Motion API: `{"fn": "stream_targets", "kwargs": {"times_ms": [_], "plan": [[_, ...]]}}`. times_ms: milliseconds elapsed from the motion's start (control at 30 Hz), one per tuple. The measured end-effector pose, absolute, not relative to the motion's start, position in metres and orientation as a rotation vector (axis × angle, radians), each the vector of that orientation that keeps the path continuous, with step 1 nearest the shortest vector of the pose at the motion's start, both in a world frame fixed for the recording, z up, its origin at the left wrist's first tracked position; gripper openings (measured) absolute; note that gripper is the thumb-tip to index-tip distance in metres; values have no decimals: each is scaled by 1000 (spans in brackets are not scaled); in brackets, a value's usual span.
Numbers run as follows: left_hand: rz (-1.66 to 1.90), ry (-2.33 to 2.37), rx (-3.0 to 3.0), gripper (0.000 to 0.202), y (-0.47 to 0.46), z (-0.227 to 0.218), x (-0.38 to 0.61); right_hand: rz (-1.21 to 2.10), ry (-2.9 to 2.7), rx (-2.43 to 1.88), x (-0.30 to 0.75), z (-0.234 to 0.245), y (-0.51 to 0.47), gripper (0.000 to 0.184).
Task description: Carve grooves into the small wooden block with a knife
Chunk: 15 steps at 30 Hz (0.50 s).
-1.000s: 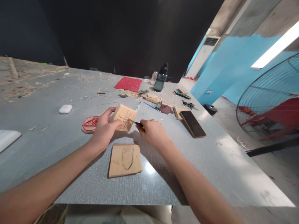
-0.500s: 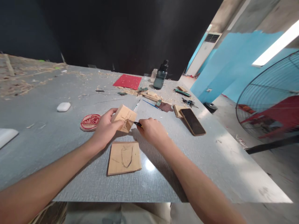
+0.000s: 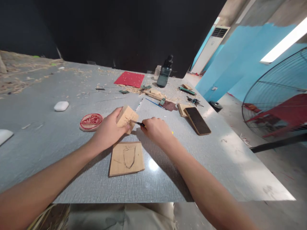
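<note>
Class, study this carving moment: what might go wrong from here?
1. The knife tip points at the left hand gripping the wood block; a slip may cut the fingers.
2. The block is held tilted, not clamped, so it may twist.
3. The right hand may bump the phone lying nearby.

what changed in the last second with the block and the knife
The left hand has turned the wooden block so less of its marked face shows. The right hand keeps the carving tool tip against it. The flat board stayed put.
</note>
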<state>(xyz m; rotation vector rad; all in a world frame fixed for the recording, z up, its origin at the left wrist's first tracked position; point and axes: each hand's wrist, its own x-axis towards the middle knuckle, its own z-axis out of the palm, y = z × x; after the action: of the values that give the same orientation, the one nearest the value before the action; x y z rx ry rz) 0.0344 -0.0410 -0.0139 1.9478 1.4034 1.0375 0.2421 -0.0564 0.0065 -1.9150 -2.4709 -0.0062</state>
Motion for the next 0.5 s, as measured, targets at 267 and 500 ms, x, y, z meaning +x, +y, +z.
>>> {"fn": "stream_targets", "kwargs": {"times_ms": [267, 500], "plan": [[857, 1623, 2195, 47, -53, -6, 39, -77, -2440, -1984, 239, 3, -50, 44], [887, 1617, 2138, 44, -62, 5, 39, -236, -2551, -1922, 235, 17, -35, 40]]}}
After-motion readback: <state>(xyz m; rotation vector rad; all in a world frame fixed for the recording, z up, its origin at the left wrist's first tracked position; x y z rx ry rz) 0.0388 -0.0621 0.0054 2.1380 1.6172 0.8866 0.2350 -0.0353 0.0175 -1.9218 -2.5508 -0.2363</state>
